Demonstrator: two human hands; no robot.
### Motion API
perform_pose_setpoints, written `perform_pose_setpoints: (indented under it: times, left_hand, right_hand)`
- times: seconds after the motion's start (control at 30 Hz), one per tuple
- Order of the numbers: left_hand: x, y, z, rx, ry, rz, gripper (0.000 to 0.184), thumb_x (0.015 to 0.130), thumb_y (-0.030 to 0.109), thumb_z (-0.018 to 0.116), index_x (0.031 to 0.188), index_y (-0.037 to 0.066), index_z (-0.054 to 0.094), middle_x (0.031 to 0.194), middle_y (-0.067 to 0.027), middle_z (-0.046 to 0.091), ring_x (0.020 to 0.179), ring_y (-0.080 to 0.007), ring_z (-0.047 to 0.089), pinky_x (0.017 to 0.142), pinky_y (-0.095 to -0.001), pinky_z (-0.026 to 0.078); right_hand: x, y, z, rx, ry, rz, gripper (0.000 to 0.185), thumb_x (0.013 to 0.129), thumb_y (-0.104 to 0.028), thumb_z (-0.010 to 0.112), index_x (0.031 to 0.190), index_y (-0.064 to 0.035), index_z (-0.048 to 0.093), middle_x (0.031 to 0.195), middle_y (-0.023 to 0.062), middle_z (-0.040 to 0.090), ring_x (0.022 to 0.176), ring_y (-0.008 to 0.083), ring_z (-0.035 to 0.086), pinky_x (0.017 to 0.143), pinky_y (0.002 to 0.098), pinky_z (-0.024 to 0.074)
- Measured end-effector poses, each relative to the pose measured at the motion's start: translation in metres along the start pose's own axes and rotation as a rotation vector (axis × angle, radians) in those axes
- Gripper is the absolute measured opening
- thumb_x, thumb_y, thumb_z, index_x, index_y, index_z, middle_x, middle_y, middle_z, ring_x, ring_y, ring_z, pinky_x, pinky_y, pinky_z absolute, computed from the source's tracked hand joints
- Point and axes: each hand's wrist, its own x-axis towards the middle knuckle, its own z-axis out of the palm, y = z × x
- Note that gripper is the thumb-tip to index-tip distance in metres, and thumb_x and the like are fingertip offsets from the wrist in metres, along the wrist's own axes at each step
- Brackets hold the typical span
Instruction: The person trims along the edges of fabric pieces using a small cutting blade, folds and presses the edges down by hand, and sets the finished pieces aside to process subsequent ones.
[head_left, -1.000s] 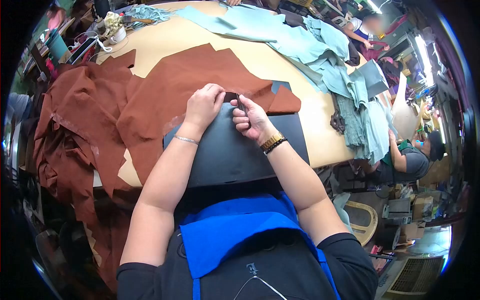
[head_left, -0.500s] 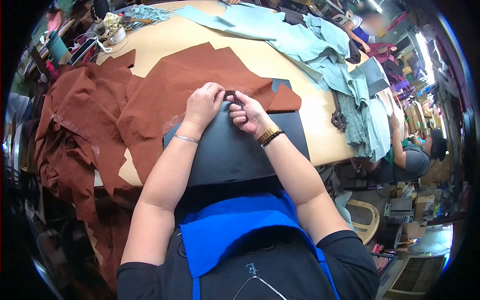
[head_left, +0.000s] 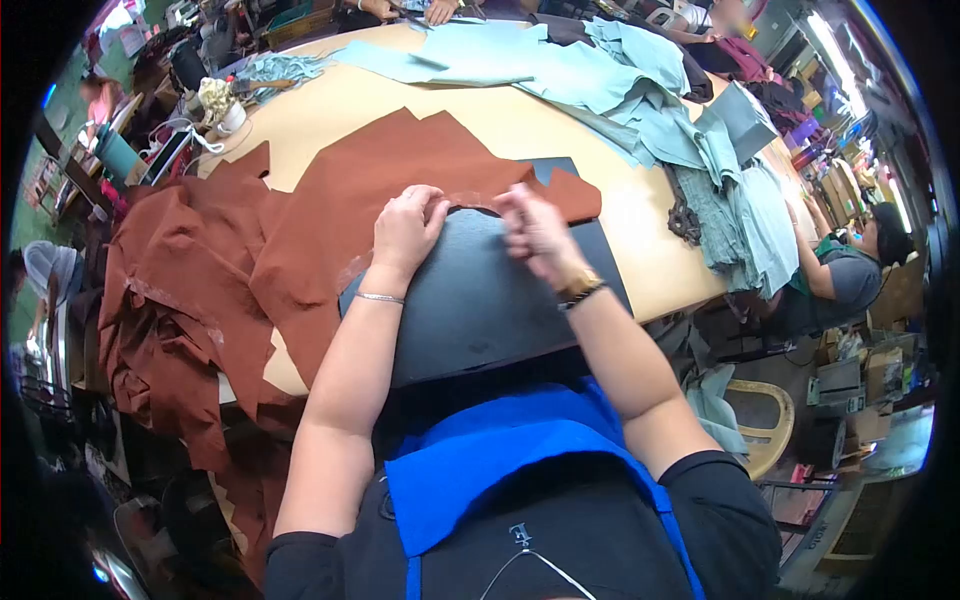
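Observation:
My left hand (head_left: 408,228) is at the lower edge of the reddish-brown leather (head_left: 390,150), thumb and fingers pinched together. A thin dark strip (head_left: 478,209) runs from its fingertips toward my right hand (head_left: 540,232). That hand is closed with curled fingers, slightly blurred, and what it holds is hidden. Beneath both hands lies a black board (head_left: 480,300), partly covered by the leather along its far side. The leather edge near the strip has a pale, rough band.
Pale blue-green leather pieces (head_left: 490,55) lie along the far side of the table (head_left: 650,240). A dark braided item (head_left: 684,205) rests at the right. A white container (head_left: 231,118) stands far left. A seated person (head_left: 850,265) is at the right; another person's hands (head_left: 440,11) show at the back.
My right hand has moved right, away from my left hand, and turned. The dark tool seen in it before no longer shows. The whole view has shifted slightly.

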Motion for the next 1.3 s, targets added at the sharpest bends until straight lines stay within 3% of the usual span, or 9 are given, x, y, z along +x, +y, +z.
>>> perform_pose_setpoints:
  times: [0.13,0.2,0.3,0.47,0.57,0.9,1.0,1.1,1.3]
  left_hand:
    - [-0.002,0.006,-0.001,0.064,-0.038,0.136,0.023,0.090,0.030,0.067,0.103,0.011,0.067,0.105,-0.0059,0.071,0.102,-0.0271,0.066,0.103,-0.0567,0.042]
    - [-0.005,0.013,0.001,0.070,-0.040,0.227,0.022,0.091,0.030,0.067,0.104,0.012,0.068,0.108,-0.0051,0.071,0.104,-0.0257,0.066,0.105,-0.0561,0.040]
    - [-0.010,0.034,0.003,-0.037,-0.089,0.363,0.017,0.089,0.026,0.070,0.096,0.011,0.069,0.095,-0.0084,0.069,0.094,-0.0271,0.066,0.093,-0.0461,0.047]
    - [-0.027,0.050,0.010,-0.009,-0.420,0.455,0.015,0.088,0.026,0.070,0.090,0.011,0.068,0.086,-0.0091,0.068,0.082,-0.0298,0.067,0.072,-0.0399,0.053]
    - [-0.028,0.060,0.011,-0.073,-0.442,0.462,0.011,0.089,0.021,0.071,0.089,0.011,0.068,0.080,-0.0075,0.067,0.067,-0.0246,0.064,0.061,-0.0362,0.051]
    - [-0.012,0.045,0.002,0.082,-0.270,0.452,0.017,0.083,0.024,0.075,0.091,0.009,0.071,0.080,-0.0088,0.066,0.075,-0.0283,0.065,0.068,-0.0400,0.052]
    - [0.006,0.025,-0.034,0.231,-0.325,0.381,0.038,0.085,0.032,0.072,0.114,0.007,0.066,0.112,-0.0144,0.067,0.103,-0.0334,0.064,0.089,-0.0426,0.051]
    - [0.009,-0.021,-0.071,0.583,-0.648,0.444,0.071,0.089,0.057,0.060,0.146,0.017,0.047,0.155,-0.0147,0.038,0.146,-0.0361,0.031,0.117,-0.0577,0.025]
    - [0.017,-0.033,-0.064,0.449,-0.827,0.452,0.084,0.089,0.064,0.054,0.157,0.021,0.029,0.165,-0.0125,0.020,0.152,-0.0351,0.017,0.119,-0.0602,0.015]
  right_hand:
    - [0.019,-0.018,-0.152,-0.797,0.655,-0.567,0.043,0.102,-0.037,0.055,0.124,-0.0019,0.065,0.110,0.0131,0.072,0.087,0.0198,0.067,0.079,0.0340,0.0524]
    - [0.012,-0.028,-0.214,-1.074,0.742,-0.294,0.038,0.096,-0.033,0.061,0.112,0.0003,0.068,0.110,0.0209,0.070,0.107,0.0320,0.066,0.091,0.0399,0.0503]
    - [-0.010,-0.035,-0.193,-1.522,0.814,-0.778,0.035,0.092,-0.032,0.066,0.110,-0.0029,0.070,0.111,0.0185,0.070,0.103,0.0315,0.067,0.090,0.0393,0.0514]
    - [-0.083,-0.080,0.069,-0.930,-0.763,-1.296,0.039,0.090,-0.026,0.071,0.121,-0.0017,0.065,0.111,0.0134,0.069,0.110,0.0250,0.064,0.095,0.0378,0.0496]
    - [-0.136,-0.052,0.160,-0.862,-1.213,-1.226,0.038,0.089,-0.026,0.071,0.117,-0.0020,0.065,0.108,0.0135,0.069,0.107,0.0258,0.064,0.093,0.0383,0.0501]
    - [-0.123,-0.029,0.206,-0.954,-1.213,-1.106,0.031,0.084,-0.024,0.071,0.107,-0.0031,0.066,0.100,0.0139,0.069,0.099,0.0285,0.066,0.086,0.0399,0.0518]
    - [-0.119,-0.029,0.208,-0.954,-1.202,-1.093,0.029,0.083,-0.023,0.071,0.104,-0.0034,0.067,0.097,0.0140,0.069,0.096,0.0293,0.066,0.084,0.0404,0.0523]
    - [-0.116,-0.029,0.215,-0.961,-1.206,-1.085,0.027,0.081,-0.022,0.071,0.101,-0.0037,0.067,0.094,0.0140,0.069,0.093,0.0301,0.066,0.082,0.0409,0.0528]
    - [-0.142,-0.039,0.218,-0.896,-1.275,-1.108,0.024,0.078,-0.021,0.072,0.095,-0.0043,0.068,0.089,0.0142,0.069,0.088,0.0317,0.067,0.078,0.0419,0.0538]
